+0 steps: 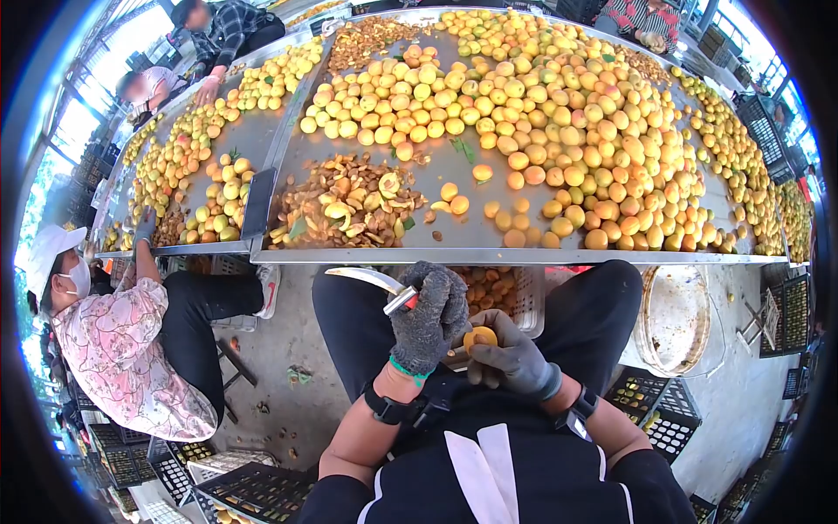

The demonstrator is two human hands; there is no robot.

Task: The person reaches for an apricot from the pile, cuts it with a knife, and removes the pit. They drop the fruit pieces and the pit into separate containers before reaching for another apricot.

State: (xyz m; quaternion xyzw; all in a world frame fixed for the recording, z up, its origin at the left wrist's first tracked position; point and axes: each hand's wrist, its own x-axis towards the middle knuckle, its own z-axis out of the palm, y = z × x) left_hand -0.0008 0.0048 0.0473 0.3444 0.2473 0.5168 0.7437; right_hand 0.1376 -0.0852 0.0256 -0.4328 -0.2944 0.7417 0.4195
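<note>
Sheet-metal tabletop [524, 257] ran wide ahead of me, heaped with yellow-orange fruit [567, 113], with a pile of pits and scraps [345, 205] near its front edge. A person in a flowered shirt [122, 349] sat at my left, reaching up to the next section. My left hand [428, 319], in a speckled grey glove, was closed tight round the handle of a knife [371, 279], its curved blade pointing off to the left just below the rim. My right hand [515, 360], also gloved, cupped a single apricot [480, 337] over my lap, fingers wrapped under and around it so only its top showed, close beside the knife hand. A crate [524, 301] with more fruit stood between my knees. I judged the apricot light and soft, its skin easily bruised and likely slick once wet, so it was best held gently round its middle with spread fingertips rather than squeezed.
</note>
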